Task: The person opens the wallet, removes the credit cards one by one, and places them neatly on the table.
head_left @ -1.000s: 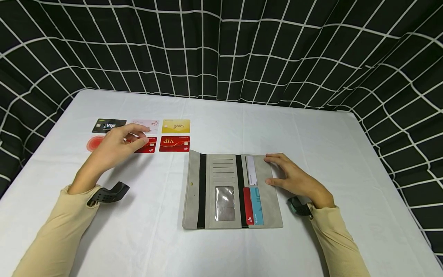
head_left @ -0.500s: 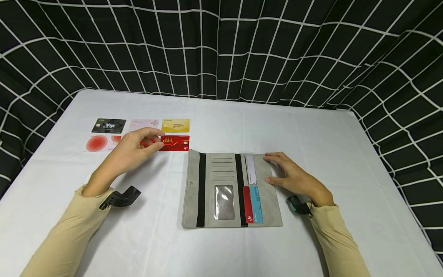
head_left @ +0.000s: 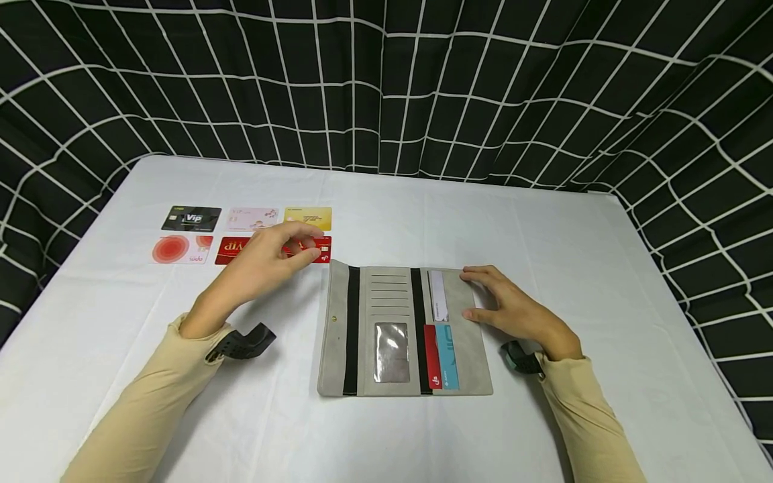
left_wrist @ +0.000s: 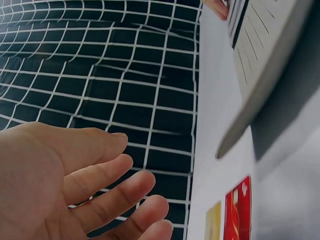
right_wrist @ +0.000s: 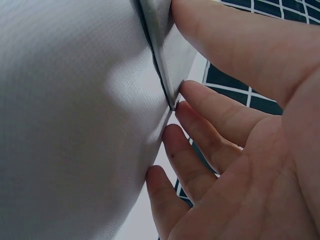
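Grey wallet point(head_left: 391, 319) lies unfolded between your hands: right hand point(head_left: 513, 312) relaxed, fingertips touching its right edge; left hand point(head_left: 266, 261) loose, empty, above the rightmost red card point(head_left: 326, 248).

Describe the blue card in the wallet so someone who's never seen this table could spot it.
On the white table, find the open grey wallet beside the right hand. Its right panel holds a pale card above two side-by-side cards. The blue card is the right one, its colour unlike the red card beside it.
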Available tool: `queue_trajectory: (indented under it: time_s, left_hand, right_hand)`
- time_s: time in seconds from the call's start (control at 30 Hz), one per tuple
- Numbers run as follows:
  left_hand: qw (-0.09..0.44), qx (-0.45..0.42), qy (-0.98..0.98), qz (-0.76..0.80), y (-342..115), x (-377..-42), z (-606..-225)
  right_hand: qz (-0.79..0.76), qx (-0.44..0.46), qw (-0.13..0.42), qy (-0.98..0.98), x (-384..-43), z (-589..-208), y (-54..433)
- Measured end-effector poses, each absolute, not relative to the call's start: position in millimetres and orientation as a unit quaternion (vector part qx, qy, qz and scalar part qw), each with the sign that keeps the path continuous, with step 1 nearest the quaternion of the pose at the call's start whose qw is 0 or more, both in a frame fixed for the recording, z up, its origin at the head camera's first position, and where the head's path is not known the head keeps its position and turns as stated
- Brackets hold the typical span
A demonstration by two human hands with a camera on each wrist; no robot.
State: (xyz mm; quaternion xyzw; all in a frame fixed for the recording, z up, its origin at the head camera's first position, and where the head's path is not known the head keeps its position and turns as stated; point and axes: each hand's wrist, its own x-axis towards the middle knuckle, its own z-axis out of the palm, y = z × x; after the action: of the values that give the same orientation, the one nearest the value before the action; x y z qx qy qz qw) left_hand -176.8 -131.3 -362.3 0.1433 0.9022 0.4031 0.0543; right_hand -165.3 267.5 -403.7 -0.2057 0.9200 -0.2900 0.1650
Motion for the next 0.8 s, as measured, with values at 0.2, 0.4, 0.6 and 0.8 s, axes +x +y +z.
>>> queue_trajectory:
  time_s: [0.2, 0.4, 0.6, 0.8]
  left_hand:
    - [0.055, 0.164, 0.894, 0.414, -115, -178, -361]
    - [0.060, 0.186, 0.887, 0.419, -95, -179, -357]
    - [0.074, 0.197, 0.883, 0.420, -76, -178, -358]
    - [0.084, 0.204, 0.884, 0.413, -60, -180, -365]
  right_hand:
    - [-0.290, -0.202, 0.167, 0.920, -166, -403, 267]
    - [-0.292, -0.203, 0.166, 0.920, -165, -404, 267]
    - [-0.294, -0.197, 0.168, 0.920, -166, -406, 268]
    - [-0.293, -0.202, 0.165, 0.920, -167, -406, 268]
